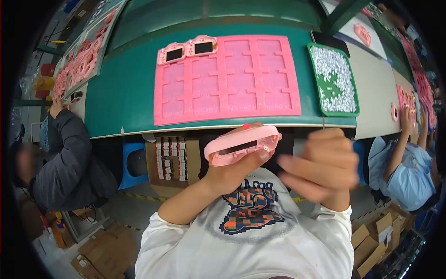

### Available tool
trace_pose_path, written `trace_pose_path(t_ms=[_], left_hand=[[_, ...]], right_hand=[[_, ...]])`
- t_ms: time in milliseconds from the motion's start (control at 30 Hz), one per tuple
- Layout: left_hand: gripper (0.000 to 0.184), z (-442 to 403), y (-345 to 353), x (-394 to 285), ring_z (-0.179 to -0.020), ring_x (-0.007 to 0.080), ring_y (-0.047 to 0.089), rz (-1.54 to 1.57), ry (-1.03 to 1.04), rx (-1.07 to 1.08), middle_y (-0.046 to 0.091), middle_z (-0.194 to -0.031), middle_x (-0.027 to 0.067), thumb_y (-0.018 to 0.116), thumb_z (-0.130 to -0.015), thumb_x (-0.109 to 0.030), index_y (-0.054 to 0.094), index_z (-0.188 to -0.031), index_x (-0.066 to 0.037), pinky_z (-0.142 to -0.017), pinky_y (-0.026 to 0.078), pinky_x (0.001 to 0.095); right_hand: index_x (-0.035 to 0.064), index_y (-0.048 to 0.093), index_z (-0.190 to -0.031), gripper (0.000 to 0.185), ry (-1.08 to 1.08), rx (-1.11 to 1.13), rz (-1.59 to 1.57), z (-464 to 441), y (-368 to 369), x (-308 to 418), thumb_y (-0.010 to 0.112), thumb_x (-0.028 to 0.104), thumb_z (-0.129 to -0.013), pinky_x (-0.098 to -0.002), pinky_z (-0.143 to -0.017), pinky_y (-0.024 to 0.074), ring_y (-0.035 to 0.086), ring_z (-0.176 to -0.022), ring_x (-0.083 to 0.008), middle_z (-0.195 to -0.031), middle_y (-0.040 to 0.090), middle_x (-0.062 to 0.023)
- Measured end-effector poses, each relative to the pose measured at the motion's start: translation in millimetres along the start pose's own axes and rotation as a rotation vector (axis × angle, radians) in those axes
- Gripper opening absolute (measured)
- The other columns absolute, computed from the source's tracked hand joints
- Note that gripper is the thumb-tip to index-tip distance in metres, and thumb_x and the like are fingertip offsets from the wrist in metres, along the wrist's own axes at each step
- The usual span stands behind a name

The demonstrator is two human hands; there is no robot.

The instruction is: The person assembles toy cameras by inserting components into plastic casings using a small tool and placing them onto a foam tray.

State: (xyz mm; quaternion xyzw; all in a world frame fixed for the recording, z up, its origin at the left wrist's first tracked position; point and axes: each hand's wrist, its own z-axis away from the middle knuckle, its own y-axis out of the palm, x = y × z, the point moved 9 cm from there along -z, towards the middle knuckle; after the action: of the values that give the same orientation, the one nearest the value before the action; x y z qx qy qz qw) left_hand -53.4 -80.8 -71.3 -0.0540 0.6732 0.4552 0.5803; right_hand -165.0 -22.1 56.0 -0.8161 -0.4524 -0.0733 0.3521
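Apparently for steadiness, we hold the pink casing (240, 138) clamped in our left hand (233, 173), while our blurred right hand (321, 165) hovers apart, its grip unclear.

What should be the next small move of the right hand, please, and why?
Perhaps move the right hand in to steady the pink shell: only the left hand holds it, and its inside is exposed. The right hand, blurred, is apart from it; I cannot tell whether it carries anything.

The upside-down lettering (257, 191) on the white shirt (181, 251) cannot be clearly read
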Motion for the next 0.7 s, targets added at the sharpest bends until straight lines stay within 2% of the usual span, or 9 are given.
trace_pose_path(t_ms=[33, 67, 133, 200, 267, 500, 700], left_hand=[[0.044, -0.1, 3.4, -4.4, -0.104, 0.0243, 0.063, -0.007, 0.059, 0.029, 0.066, -0.126, 0.0149, 0.067, -0.088, 0.002, 0.061, -0.132, -0.001, -0.09, 0.051, 0.0331], [0.039, 0.9, 7.1, -8.1, -0.099, 0.0236, 0.062, -0.012, 0.116, 0.056, 0.067, -0.12, 0.0147, 0.066, -0.089, 0.003, 0.065, -0.127, -0.001, -0.086, 0.051, 0.032], [0.034, 4.5, 13.2, -9.0, -0.095, 0.0229, 0.062, -0.016, 0.148, 0.091, 0.069, -0.114, 0.0146, 0.065, -0.089, 0.005, 0.068, -0.122, 0.0, -0.082, 0.05, 0.0308], [0.034, 7.1, 21.7, -14.5, -0.091, 0.0213, 0.059, -0.151, 0.18, 0.162, 0.068, -0.113, 0.0144, 0.064, -0.088, 0.005, 0.068, -0.121, 0.0, -0.08, 0.048, 0.0296], [0.034, 7.8, 31.3, -22.8, -0.087, 0.0196, 0.055, -0.29, 0.236, 0.237, 0.068, -0.112, 0.0142, 0.062, -0.088, 0.005, 0.068, -0.12, 0.001, -0.077, 0.045, 0.0283], [0.032, 9.6, 41.6, -22.6, -0.087, 0.0194, 0.056, -0.267, 0.205, 0.266, 0.067, -0.109, 0.0138, 0.063, -0.086, 0.004, 0.069, -0.118, 0.001, -0.079, 0.044, 0.029], [0.033, 7.7, 45.6, -16.9, -0.087, 0.0193, 0.055, -0.209, 0.183, 0.274, 0.067, -0.107, 0.0131, 0.064, -0.086, 0.004, 0.069, -0.118, 0.001, -0.078, 0.044, 0.0295]], right_hand=[[0.0051, 0.073, -0.083, 0.007, 0.049, -0.036, -0.085, -2.7, -9.9, 5.0, 0.077, 0.009, -0.079, -0.0276, -0.043, 0.0255, 0.03, -0.045, -0.0124, -0.061, 0.047, 0.0018], [0.0061, 0.07, -0.082, 0.006, 0.073, -0.113, -0.32, -4.9, -25.8, 8.2, 0.075, 0.01, -0.081, -0.0276, -0.043, 0.0247, 0.029, -0.044, -0.0123, -0.06, 0.046, 0.0017], [0.0082, 0.064, -0.078, 0.011, -0.004, -0.224, -1.04, -6.4, -36.9, 13.8, 0.07, 0.013, -0.086, -0.0276, -0.042, 0.0231, 0.026, -0.043, -0.012, -0.058, 0.044, 0.0015], [0.0102, 0.058, -0.075, 0.019, -0.025, -0.235, -1.31, -8.1, -33.5, 14.1, 0.066, 0.016, -0.091, -0.0276, -0.041, 0.0215, 0.023, -0.041, -0.0118, -0.056, 0.042, 0.0013], [0.0123, 0.052, -0.072, 0.027, -0.013, -0.235, -1.4, -5.4, -27.8, 11.2, 0.061, 0.019, -0.096, -0.0276, -0.04, 0.0199, 0.021, -0.04, -0.0116, -0.054, 0.04, 0.0011], [0.0194, 0.031, -0.061, 0.056, 0.003, -0.244, -1.45, 2.8, -20.7, 12.6, 0.046, 0.03, -0.114, -0.0276, -0.038, 0.0143, 0.011, -0.036, -0.0107, -0.047, 0.033, 0.0005], [0.0192, 0.031, -0.061, 0.057, -0.009, -0.257, -1.366, 8.1, -27.7, 22.0, 0.046, 0.034, -0.114, -0.0278, -0.038, 0.0146, 0.011, -0.036, -0.0107, -0.047, 0.033, -0.0003]])
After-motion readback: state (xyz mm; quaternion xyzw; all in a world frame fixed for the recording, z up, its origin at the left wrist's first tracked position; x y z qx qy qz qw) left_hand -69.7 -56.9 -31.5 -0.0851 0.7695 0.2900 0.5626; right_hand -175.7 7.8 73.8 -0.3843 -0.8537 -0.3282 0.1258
